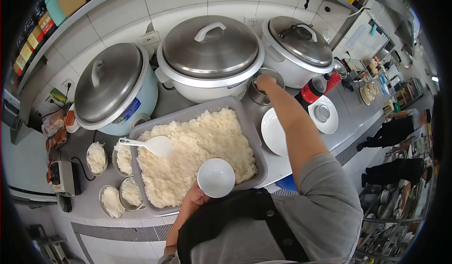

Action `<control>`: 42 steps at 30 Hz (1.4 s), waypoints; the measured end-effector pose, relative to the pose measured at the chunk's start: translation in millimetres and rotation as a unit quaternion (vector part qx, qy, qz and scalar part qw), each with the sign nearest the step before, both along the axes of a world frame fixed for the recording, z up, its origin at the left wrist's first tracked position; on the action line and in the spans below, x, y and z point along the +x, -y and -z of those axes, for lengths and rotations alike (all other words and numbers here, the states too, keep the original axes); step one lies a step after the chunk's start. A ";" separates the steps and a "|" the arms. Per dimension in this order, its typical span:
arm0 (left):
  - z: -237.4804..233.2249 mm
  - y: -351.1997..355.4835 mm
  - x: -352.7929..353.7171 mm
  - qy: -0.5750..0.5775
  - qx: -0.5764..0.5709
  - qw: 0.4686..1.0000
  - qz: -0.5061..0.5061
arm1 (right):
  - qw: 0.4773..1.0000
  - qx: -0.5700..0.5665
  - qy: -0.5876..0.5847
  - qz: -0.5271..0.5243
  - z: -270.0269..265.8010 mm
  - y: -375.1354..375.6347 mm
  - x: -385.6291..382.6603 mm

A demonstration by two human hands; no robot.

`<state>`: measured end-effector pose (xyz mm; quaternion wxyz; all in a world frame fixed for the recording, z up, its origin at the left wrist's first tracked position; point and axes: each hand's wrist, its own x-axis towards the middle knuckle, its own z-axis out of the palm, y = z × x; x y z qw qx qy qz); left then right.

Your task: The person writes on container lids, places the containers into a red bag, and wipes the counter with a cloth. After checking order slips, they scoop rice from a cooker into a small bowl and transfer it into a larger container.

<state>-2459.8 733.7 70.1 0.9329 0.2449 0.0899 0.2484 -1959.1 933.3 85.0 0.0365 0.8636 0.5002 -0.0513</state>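
Note:
My left hand [197,195] is closed round the side of a white bowl [216,178], which looks empty and is held over the near edge of a grey tray [262,165] of cooked rice [197,146]. A white rice paddle [157,145] lies on the rice at the left. Reaching far forward, my right hand [267,82] is over a metal pot [275,78] right of the tray, its fingers bent down at the rim; what they hold is hidden. A white plate [273,132] lies beneath my right forearm.
Three lidded rice cookers [209,47] line the wall. Several bowls of rice [112,202] sit left of the tray. A dark bottle [310,90] and a white dish [332,118] stand at the right. Two other people [398,172] are beyond the counter's right side.

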 end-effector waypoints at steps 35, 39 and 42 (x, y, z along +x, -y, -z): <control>8.5 -17.0 -3.7 0.085 -0.076 0.993 -0.001 | 0.892 0.058 0.105 -0.436 -241.0 -176.6 -125.2; 30.7 -12.6 -4.0 0.100 -0.062 0.993 0.031 | 0.829 0.245 -0.022 -0.502 -265.6 -198.4 -153.9; 24.8 -10.8 -4.0 0.091 -0.069 0.993 0.025 | 0.800 0.232 -0.052 -0.552 -298.5 -206.3 -252.2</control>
